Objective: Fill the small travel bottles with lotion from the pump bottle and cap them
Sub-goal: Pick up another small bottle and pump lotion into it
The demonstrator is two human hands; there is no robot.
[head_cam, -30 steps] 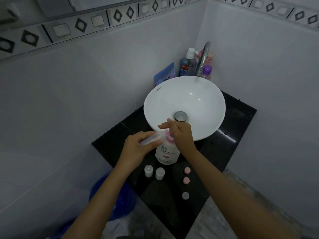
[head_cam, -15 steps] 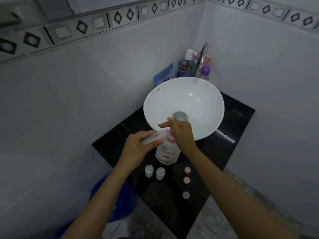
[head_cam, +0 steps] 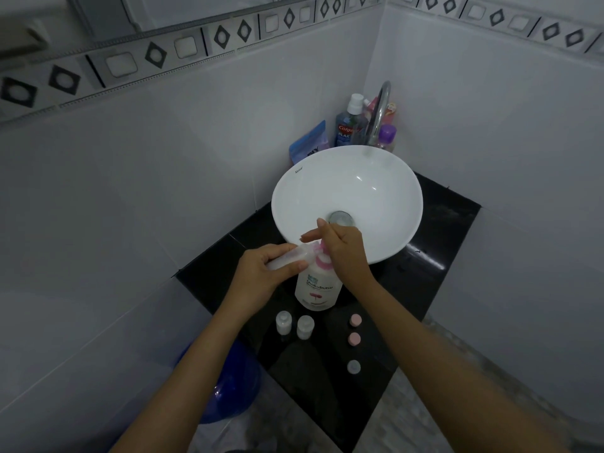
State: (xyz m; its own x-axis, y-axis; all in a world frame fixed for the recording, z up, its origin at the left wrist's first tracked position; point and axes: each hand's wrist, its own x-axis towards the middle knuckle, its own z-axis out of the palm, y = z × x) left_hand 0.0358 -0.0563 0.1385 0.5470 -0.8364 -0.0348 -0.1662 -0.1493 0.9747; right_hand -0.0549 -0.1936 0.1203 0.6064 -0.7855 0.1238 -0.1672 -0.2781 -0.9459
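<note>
A white pump bottle [head_cam: 317,287] with a pink pump stands on the black counter [head_cam: 327,377] in front of the basin. My right hand [head_cam: 343,248] rests flat on the pump head, fingers stretched out. My left hand [head_cam: 261,273] holds a small clear travel bottle [head_cam: 294,255] tilted sideways, its mouth against the pump's nozzle. Two more small clear bottles [head_cam: 283,323] [head_cam: 305,326] stand uncapped in front of the pump bottle. To their right lie two pink caps [head_cam: 355,320] [head_cam: 354,339] and a pale grey cap [head_cam: 353,367].
A white bowl basin [head_cam: 376,178] with a chrome tap [head_cam: 380,112] fills the back of the counter. Mouthwash [head_cam: 348,125], a purple-capped bottle [head_cam: 387,137] and a blue pouch [head_cam: 310,142] stand in the corner. White tiled walls close in left and right. A blue bucket [head_cam: 228,387] sits below.
Both hands hold the same pose on the pump and the travel bottle. My right hand and the pump head have barely shifted; the view has drifted slightly.
</note>
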